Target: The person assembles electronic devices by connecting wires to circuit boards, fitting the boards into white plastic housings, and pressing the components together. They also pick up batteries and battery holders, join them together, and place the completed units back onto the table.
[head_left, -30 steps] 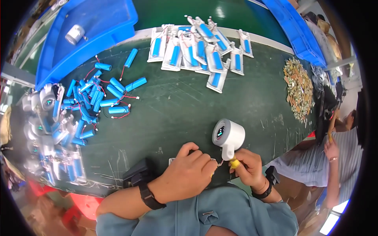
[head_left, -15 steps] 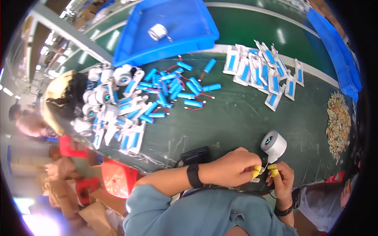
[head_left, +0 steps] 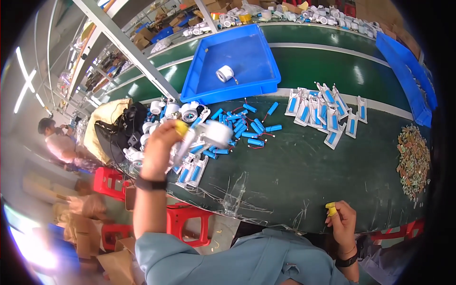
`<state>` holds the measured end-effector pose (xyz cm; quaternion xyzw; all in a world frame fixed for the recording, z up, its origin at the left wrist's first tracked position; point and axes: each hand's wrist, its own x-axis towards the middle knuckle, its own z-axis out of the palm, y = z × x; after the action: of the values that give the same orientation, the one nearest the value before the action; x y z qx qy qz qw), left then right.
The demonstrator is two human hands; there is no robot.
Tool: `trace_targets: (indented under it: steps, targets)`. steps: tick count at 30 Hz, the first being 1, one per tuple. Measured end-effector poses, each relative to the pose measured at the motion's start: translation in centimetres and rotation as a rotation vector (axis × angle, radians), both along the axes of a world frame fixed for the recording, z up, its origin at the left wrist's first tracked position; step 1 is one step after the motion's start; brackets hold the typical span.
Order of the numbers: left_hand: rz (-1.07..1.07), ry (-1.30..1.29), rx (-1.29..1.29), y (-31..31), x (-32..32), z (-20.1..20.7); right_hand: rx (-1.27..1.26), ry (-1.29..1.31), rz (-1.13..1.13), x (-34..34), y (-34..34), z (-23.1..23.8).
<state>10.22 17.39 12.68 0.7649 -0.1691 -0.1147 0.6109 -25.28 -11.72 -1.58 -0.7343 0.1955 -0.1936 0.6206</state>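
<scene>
My left hand (head_left: 161,142) is raised over the left-hand pile, its fingers closed on a white round device head (head_left: 217,135), which is smeared by motion. How the fingers grip it is hard to make out. A yellow finger cot (head_left: 181,127) covers one fingertip. Near the table's front edge, my right hand (head_left: 344,222) has thumb and forefinger drawn together in yellow finger cots (head_left: 331,208); anything between them is too small to see. Below and around the left hand lie white round heads (head_left: 189,113), white handle shells (head_left: 196,172) and blue battery cells (head_left: 255,142) with red wires.
White shells with blue cells (head_left: 327,111) lie in a group at the back right. A blue tray (head_left: 228,96) holds one white head (head_left: 224,73). Small mixed pieces (head_left: 413,161) form a heap at the far right. A black bag (head_left: 118,130) sits at the left edge, above red stools (head_left: 190,223).
My left hand has left my right hand's side and swung left and away over the pile, carrying the white device head. My right hand stays near the front edge. The view has shifted.
</scene>
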Motion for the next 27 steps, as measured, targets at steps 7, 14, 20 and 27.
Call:
trace_targets:
  steps: [7, 14, 20, 27]
  targets:
    - [0.368, -0.113, -0.074, 7.2, 15.7, 0.9, -0.030, 0.004, -0.020, 0.0, 0.1, 0.2]
    - [0.453, -0.033, -0.224, 10.9, 20.9, -4.9, -0.051, -0.022, -0.042, -0.1, 0.3, 0.0]
    - [0.218, -0.246, -0.148, 3.1, 11.4, -4.6, -0.020, -0.014, -0.040, -0.4, 0.1, 0.0]
    - [-0.691, -0.236, -0.091, -10.8, -7.1, -4.3, -0.161, -0.091, 0.197, 5.7, -0.9, 8.4]
